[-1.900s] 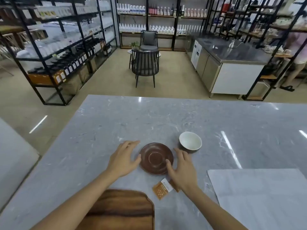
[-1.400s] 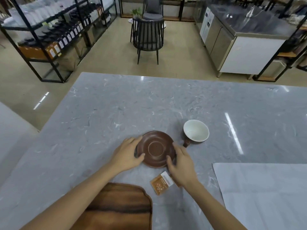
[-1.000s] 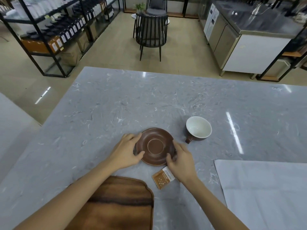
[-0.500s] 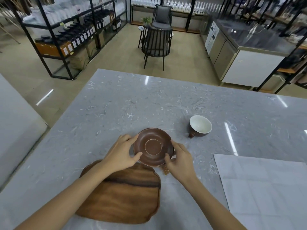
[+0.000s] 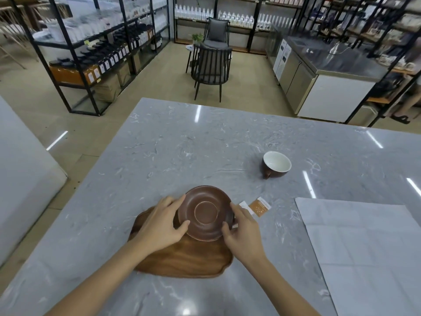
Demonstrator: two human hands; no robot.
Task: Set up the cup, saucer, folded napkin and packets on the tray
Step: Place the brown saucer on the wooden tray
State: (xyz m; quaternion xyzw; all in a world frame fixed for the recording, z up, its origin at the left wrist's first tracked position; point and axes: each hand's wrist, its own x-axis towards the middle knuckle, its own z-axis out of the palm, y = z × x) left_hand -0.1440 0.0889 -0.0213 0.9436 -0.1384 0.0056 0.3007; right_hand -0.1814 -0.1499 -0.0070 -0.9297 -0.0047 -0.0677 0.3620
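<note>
Head view gives me one saucer (image 5: 206,213) gripped by both my left hand (image 5: 163,224) and right hand (image 5: 245,238) over one tray (image 5: 182,261), one cup (image 5: 276,164), one napkin (image 5: 364,247) cut off at the frame edge, and one packet (image 5: 259,206) with a second I can barely make out behind my right fingers.

A grey marble table (image 5: 182,144) is seen. At its centre, a wooden tray (image 5: 182,258) is laid; at two o'clock a cup (image 5: 276,164), at three o'clock a packet (image 5: 259,206) and white napkin (image 5: 364,247).

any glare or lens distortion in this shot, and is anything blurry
Head view: bright streaks of ceiling-light glare lie on the marble table, some near the cup; wide-angle bending curves the shelves and table edges; the saucer, both hands and tray are sharp, while the far right racks look soft.
</note>
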